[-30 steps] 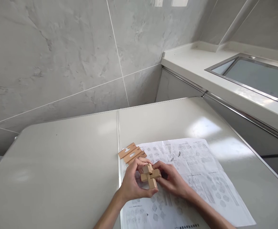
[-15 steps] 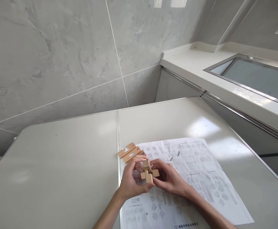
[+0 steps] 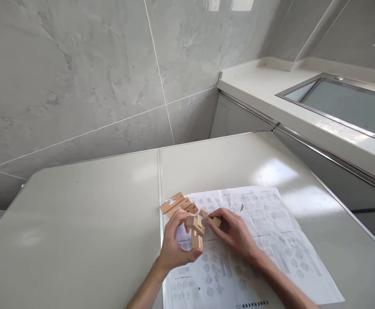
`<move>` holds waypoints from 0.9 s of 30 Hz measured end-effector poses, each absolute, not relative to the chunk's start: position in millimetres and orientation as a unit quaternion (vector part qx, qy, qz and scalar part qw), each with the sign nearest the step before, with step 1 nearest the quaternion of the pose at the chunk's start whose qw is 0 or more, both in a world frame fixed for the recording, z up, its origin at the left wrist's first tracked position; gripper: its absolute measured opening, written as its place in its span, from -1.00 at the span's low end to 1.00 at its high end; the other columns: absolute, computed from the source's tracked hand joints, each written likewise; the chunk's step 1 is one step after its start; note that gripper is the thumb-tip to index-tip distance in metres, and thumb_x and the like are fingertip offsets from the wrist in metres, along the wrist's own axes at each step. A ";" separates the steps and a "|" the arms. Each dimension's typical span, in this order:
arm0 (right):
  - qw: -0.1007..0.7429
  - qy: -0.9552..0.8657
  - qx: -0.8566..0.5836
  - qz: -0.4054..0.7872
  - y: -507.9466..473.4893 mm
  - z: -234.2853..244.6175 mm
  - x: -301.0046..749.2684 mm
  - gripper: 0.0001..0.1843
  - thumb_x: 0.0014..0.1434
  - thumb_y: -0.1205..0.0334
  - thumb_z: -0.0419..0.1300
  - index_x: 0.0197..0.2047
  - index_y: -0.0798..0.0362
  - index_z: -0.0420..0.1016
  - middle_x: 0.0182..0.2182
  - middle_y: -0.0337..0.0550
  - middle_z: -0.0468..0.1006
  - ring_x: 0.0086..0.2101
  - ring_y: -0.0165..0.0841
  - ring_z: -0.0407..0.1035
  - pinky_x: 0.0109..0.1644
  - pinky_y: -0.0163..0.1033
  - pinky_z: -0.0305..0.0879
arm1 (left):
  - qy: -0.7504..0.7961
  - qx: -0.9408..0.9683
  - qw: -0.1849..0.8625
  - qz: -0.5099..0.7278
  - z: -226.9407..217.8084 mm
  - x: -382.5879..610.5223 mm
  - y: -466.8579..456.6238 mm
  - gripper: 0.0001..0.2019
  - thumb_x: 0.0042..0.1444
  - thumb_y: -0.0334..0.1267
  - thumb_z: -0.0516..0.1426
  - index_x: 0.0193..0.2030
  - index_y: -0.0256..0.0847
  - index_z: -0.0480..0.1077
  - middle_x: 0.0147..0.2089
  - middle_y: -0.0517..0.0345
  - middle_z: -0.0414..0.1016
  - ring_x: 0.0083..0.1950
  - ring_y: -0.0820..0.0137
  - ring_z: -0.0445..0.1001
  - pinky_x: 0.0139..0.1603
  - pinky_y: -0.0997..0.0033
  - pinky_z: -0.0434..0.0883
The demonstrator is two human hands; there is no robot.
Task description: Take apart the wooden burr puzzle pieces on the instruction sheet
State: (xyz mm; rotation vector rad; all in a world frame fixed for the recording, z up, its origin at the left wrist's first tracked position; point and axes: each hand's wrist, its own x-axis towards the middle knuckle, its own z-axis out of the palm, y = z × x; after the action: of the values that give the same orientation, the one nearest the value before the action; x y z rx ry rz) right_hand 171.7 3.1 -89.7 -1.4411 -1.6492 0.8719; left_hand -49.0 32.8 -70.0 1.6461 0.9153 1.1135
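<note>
My left hand (image 3: 176, 240) is closed around two interlocked wooden puzzle pieces (image 3: 196, 236), with its thumb at their lower end. Between the thumb and fingers of my right hand (image 3: 230, 227) is a single notched wooden puzzle piece (image 3: 213, 219), held just to the right of the others and apart from them. Beyond my left hand lie flat wooden boards (image 3: 176, 202) with cut-outs and the numerals 1, 2 and 3; my fingers hide part of them. Beneath both hands spreads a creased paper sheet (image 3: 271, 240) printed with small diagrams.
The pale table (image 3: 93, 227) has a seam (image 3: 160, 171) running across it left of the sheet. A grey tiled wall (image 3: 77, 77) stands behind. At the right is a white counter (image 3: 248, 81) with a metal-framed glass panel (image 3: 342, 103).
One notched piece has come out of the wooden assembly and moved right in my right hand. My left hand still holds the other pieces, now tilted slightly.
</note>
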 end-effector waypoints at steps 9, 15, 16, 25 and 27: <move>0.376 -0.688 -0.578 0.226 7.2 -90.5 169.5 -0.87 0.47 0.21 0.25 -0.19 -0.05 0.45 -0.29 -0.11 0.56 -0.25 -0.16 0.39 -0.19 -0.09 0.33 | 0.380 0.633 0.546 0.396 -73.4 -49.9 26.6 -0.26 -0.01 0.28 0.46 0.16 -0.10 0.40 -0.36 0.22 0.52 -0.49 0.45 0.38 -0.42 0.45 0.33; 0.393 -0.705 -0.548 0.218 7.3 -90.6 168.8 -0.93 0.42 0.29 0.27 -0.12 -0.07 0.46 -0.21 -0.09 0.58 -0.17 -0.12 0.43 -0.11 -0.03 0.40 | 0.373 0.645 0.549 0.378 -68.9 -47.9 27.8 -0.32 0.02 0.17 0.47 0.16 -0.09 0.42 -0.43 0.27 0.50 -0.47 0.41 0.44 -0.44 0.46 0.32; 0.405 -0.698 -0.543 0.230 7.2 -88.6 169.5 -0.93 0.42 0.30 0.26 -0.08 -0.07 0.46 -0.17 -0.07 0.58 -0.13 -0.11 0.44 -0.07 -0.01 0.41 | 0.371 0.647 0.550 0.376 -68.4 -47.6 28.0 -0.33 0.02 0.16 0.47 0.16 -0.09 0.42 -0.43 0.26 0.50 -0.47 0.40 0.45 -0.44 0.46 0.31; 0.459 -0.692 -0.423 0.363 2.5 -70.9 174.1 -0.80 0.48 0.19 0.16 0.11 -0.07 0.50 -0.01 0.02 0.49 0.01 -0.07 0.43 0.05 0.03 0.47 | 0.371 0.637 0.564 0.373 -66.9 -45.6 28.9 -0.35 0.01 0.14 0.48 0.14 -0.10 0.43 -0.41 0.26 0.46 -0.48 0.44 0.37 -0.49 0.50 0.26; 0.453 -0.698 -0.419 0.364 1.5 -71.4 172.8 -0.80 0.47 0.19 0.18 0.11 -0.08 0.53 0.02 0.03 0.46 0.04 -0.07 0.42 0.09 0.05 0.46 | 0.374 0.635 0.569 0.366 -66.0 -45.2 28.8 -0.35 0.00 0.14 0.48 0.13 -0.10 0.45 -0.39 0.25 0.46 -0.50 0.47 0.33 -0.52 0.51 0.24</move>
State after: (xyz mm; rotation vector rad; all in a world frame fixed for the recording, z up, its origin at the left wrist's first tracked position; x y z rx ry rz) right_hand 172.8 1.5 -71.4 -1.0340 -1.7229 0.8989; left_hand -45.2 28.8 -66.0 1.4908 0.8777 0.8596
